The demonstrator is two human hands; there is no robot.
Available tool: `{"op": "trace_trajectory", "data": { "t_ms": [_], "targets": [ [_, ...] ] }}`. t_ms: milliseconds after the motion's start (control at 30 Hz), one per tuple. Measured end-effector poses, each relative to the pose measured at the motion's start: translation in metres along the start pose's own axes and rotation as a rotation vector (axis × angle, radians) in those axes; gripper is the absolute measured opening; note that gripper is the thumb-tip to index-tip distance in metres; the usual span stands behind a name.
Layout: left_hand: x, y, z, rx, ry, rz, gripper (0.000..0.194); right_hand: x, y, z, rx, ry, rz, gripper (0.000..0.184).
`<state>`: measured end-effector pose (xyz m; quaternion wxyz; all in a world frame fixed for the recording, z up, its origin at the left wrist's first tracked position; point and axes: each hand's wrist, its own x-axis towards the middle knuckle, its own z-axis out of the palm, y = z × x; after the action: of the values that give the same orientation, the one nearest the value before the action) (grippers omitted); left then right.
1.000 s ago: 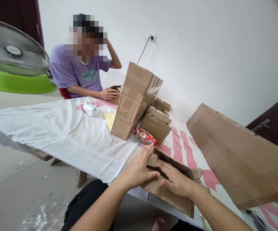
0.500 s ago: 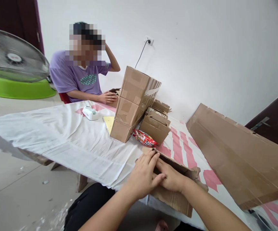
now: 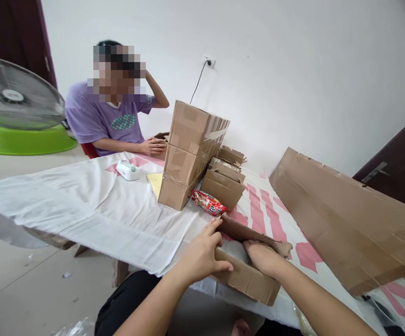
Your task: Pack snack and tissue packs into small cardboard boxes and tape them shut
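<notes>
An open cardboard box (image 3: pixel 247 279) lies at the near edge of the cloth-covered table. My left hand (image 3: pixel 200 252) grips its left end, thumb on the near wall and fingers over the far corner. Inside the box shows a smooth, rounded grey thing (image 3: pixel 236 250) whose kind I cannot make out. My right hand (image 3: pixel 263 257) reaches into the box beside it, fingers hidden behind the near wall. Just beyond the box lies a red printed packet (image 3: pixel 208 203).
Taped cardboard boxes (image 3: pixel 183 161) stand stacked beyond, with opened boxes (image 3: pixel 222 186) behind them. A large cardboard sheet (image 3: pixel 342 214) leans at the right. A white tape dispenser (image 3: pixel 128 170) sits near a seated person (image 3: pixel 101 119), whose hand rests on another box. A fan (image 3: pixel 17 95) stands left.
My right hand has moved from on top of the box to inside it. The near side's flap is no longer over the opening, and the grey thing has come into view.
</notes>
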<state>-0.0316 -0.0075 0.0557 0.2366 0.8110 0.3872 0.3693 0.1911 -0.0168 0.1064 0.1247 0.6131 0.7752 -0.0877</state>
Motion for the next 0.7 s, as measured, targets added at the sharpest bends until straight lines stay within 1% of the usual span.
{"op": "trace_trajectory", "data": {
  "t_ms": [100, 167, 267, 367, 433, 533, 600, 700],
  "targets": [
    [0.001, 0.000, 0.000, 0.001, 0.002, 0.014, 0.042, 0.005, -0.004, 0.001, 0.017, -0.019, 0.003, 0.036],
    [0.002, 0.000, 0.000, -0.001, 0.009, 0.034, 0.041, 0.008, -0.001, 0.002, 0.037, -0.039, 0.004, 0.035],
    [0.003, 0.000, 0.001, -0.001, 0.024, 0.057, 0.039, 0.012, 0.006, 0.004, 0.073, -0.064, 0.001, 0.047],
    [0.004, 0.000, 0.003, 0.003, 0.045, 0.067, 0.038, 0.015, 0.011, 0.009, 0.117, -0.053, -0.022, 0.056],
    [0.004, 0.000, 0.004, 0.006, 0.062, 0.074, 0.037, 0.016, 0.013, 0.012, 0.143, -0.021, -0.042, 0.057],
    [0.003, 0.000, 0.005, 0.019, 0.084, 0.082, 0.036, 0.013, 0.011, 0.011, 0.168, 0.044, -0.065, 0.051],
    [0.002, 0.001, 0.005, 0.040, 0.095, 0.085, 0.036, 0.008, 0.009, 0.006, 0.181, 0.104, -0.081, 0.050],
    [0.002, 0.002, 0.006, 0.075, 0.111, 0.072, 0.036, -0.001, 0.004, -0.010, 0.185, 0.222, -0.093, 0.048]
  ]
}}
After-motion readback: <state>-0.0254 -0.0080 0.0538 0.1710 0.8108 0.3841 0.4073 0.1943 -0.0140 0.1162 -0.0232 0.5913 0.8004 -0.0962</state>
